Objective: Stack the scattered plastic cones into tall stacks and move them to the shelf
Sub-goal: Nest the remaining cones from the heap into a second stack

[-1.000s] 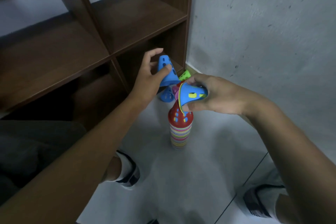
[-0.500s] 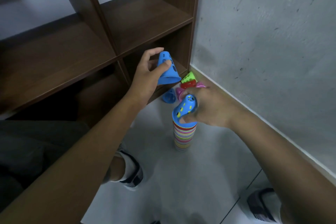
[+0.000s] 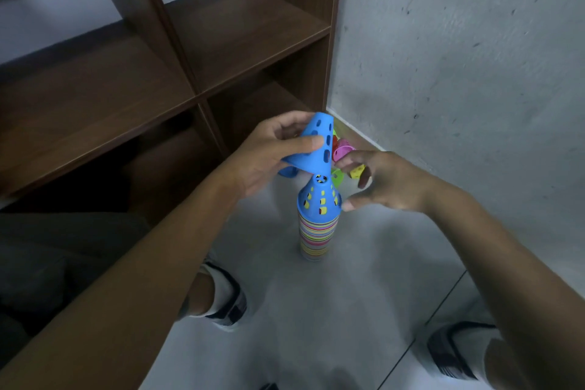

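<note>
- The stack of nested plastic cones stands upright on the grey floor, in front of the brown shelf and near the wall corner; a blue cone with yellow showing through its holes caps it.
- The left hand grips a loose blue cone just above the stack's tip, thumb across its perforated wall and fingers behind, with the wide mouth tilted down toward the stack.
- The right hand sits just right of the stack's top, fingers spread and relaxed, holding nothing; whether the thumb tip touches the top cone's rim cannot be told.
- Behind the stack, toward the corner, lie more scattered cones, pink, green, yellow and red, partly hidden by the hands.
- These cones look thin, light and slightly flexible, with smooth walls broken by holes; a thumb-and-finger hold on the wall, as now, should be enough.
- The stack itself is likely top-heavy and easy to tip, and nested cones may slide apart, so lifting it probably calls for a grip low around the base rims with the other hand steadying the top.
</note>
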{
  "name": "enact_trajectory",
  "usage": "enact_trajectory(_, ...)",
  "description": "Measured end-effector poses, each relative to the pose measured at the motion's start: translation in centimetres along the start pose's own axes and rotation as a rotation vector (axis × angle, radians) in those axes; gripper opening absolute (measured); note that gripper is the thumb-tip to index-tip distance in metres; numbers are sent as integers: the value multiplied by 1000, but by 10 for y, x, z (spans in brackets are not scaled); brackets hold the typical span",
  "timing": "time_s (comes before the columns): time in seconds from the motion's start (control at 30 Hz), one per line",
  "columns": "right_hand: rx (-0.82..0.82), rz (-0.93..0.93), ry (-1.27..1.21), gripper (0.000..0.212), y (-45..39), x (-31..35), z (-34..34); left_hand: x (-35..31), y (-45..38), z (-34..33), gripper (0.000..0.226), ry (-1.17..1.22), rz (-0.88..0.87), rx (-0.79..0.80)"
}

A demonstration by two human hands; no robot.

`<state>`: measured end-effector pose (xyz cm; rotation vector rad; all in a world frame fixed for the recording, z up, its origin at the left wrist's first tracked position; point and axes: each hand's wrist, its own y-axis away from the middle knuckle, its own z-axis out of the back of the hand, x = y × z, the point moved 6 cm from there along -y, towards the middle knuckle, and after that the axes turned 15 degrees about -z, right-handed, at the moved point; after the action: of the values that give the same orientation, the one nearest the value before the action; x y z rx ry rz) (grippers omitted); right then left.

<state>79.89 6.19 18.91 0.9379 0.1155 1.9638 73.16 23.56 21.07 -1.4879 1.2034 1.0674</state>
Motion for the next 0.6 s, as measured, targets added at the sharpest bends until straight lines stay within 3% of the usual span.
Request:
enact_trajectory(0.27,-71,-130,0,55,-22,-43,21,20,9,-7,40,-46,68,188)
enact_trajectory(0.6,-38,-187,-104,47,-42,-66,0,43,17,-6,44,-147,138,352)
